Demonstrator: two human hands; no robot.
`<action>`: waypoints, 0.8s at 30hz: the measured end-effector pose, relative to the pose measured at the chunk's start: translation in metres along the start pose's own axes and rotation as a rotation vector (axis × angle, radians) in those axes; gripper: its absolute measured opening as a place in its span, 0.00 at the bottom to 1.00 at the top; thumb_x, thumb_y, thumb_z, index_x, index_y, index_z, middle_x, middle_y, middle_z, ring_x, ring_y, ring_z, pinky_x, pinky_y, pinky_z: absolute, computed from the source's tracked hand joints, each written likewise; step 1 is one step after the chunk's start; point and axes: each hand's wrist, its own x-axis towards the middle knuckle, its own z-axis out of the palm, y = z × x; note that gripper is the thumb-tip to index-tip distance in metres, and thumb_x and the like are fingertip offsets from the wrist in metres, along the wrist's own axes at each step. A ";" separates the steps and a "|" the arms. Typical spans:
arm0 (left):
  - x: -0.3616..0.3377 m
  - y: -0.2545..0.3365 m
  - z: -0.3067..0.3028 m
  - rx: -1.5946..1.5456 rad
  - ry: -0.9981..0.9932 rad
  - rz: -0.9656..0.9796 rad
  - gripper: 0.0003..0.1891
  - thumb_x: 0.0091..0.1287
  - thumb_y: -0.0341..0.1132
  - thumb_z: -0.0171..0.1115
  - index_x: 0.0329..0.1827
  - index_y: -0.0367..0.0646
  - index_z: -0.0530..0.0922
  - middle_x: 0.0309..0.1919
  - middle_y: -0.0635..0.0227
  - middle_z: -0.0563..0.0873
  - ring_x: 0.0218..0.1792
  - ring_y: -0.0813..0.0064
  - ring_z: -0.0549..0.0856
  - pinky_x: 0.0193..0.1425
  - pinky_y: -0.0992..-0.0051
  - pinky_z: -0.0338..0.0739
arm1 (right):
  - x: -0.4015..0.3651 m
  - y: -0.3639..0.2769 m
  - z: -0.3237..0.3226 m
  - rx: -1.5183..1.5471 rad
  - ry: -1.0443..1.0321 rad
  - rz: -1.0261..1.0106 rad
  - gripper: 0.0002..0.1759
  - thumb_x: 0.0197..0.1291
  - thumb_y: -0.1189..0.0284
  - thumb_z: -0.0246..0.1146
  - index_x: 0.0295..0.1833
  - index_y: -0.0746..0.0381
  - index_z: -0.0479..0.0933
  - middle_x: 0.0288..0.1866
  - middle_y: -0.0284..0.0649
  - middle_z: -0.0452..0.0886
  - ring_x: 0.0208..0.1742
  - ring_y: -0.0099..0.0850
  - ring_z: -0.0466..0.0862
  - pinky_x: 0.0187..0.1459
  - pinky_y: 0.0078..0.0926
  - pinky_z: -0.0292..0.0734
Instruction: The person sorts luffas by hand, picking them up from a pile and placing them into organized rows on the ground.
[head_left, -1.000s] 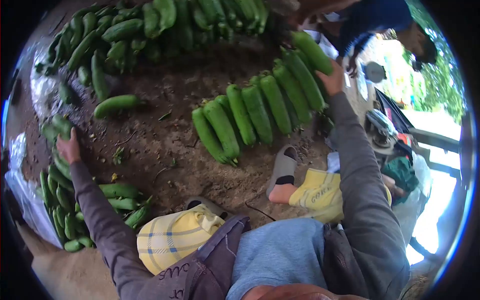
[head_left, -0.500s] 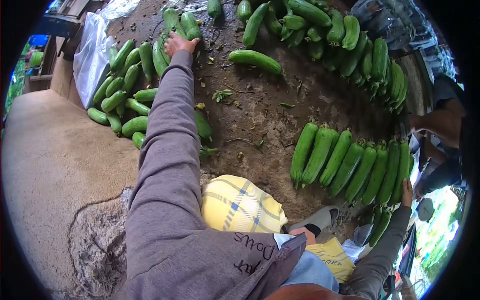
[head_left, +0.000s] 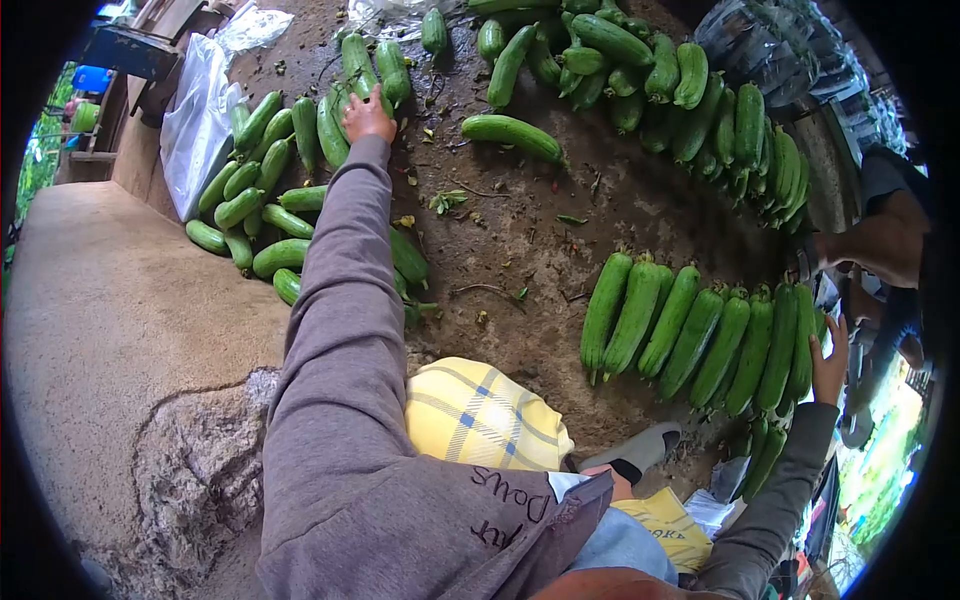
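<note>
Well to the left of the row of green gourds (head_left: 697, 335), the left hand (head_left: 369, 117) reaches over the upper edge of a loose pile (head_left: 238, 208); its fingers lie over gourds there, though I cannot tell whether they grasp one or merely rest. At the row's right end, the right hand (head_left: 829, 365) has thumb and fingers spread apart, grasping nothing visible; whether it touches the last gourd is unclear.

Beyond the row sits a big heap (head_left: 612, 40), and a lone gourd (head_left: 513, 135) lies on the soil beyond its left end. A co-worker's forearm (head_left: 880, 243) comes in just beside the row's far right corner.

That forearm could knock the right hand, since both crowd one end. A sideways push there might roll the closely packed row out of line. The sandal (head_left: 657, 447), near the row's lower side, could bump it too. With the left arm stretched so far, a smooth gourd might slip from a weak fingertip hold and bruise.
</note>
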 end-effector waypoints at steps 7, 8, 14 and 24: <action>0.036 -0.031 -0.021 -1.762 0.090 -0.450 0.24 0.60 0.41 0.61 0.57 0.40 0.70 0.44 0.64 0.80 0.46 0.66 0.80 0.52 0.65 0.77 | 0.012 -0.052 -0.065 0.405 0.039 -0.088 0.23 0.59 0.67 0.59 0.61 0.60 0.71 0.70 0.42 0.63 0.71 0.38 0.61 0.69 0.35 0.53; 0.034 -0.040 -0.026 -1.913 0.058 -0.432 0.23 0.60 0.40 0.61 0.58 0.42 0.70 0.45 0.64 0.79 0.46 0.66 0.79 0.50 0.65 0.77 | 0.015 -0.070 -0.077 0.405 0.042 -0.139 0.23 0.59 0.67 0.60 0.60 0.61 0.71 0.69 0.43 0.63 0.70 0.38 0.61 0.69 0.35 0.53; -0.028 -0.046 -0.095 -2.349 -0.121 -0.029 0.20 0.64 0.39 0.55 0.55 0.37 0.71 0.53 0.57 0.78 0.55 0.56 0.77 0.59 0.60 0.75 | 0.040 -0.198 -0.137 0.188 0.155 -0.535 0.25 0.49 0.73 0.65 0.56 0.60 0.74 0.67 0.42 0.66 0.69 0.41 0.62 0.68 0.39 0.57; -0.153 0.101 -0.270 -2.073 -1.164 0.831 0.42 0.56 0.58 0.53 0.67 0.34 0.61 0.59 0.48 0.72 0.59 0.54 0.73 0.55 0.51 0.75 | 0.056 -0.272 -0.139 0.006 0.585 -1.033 0.50 0.37 0.60 0.73 0.70 0.41 0.57 0.66 0.34 0.66 0.67 0.38 0.64 0.65 0.50 0.56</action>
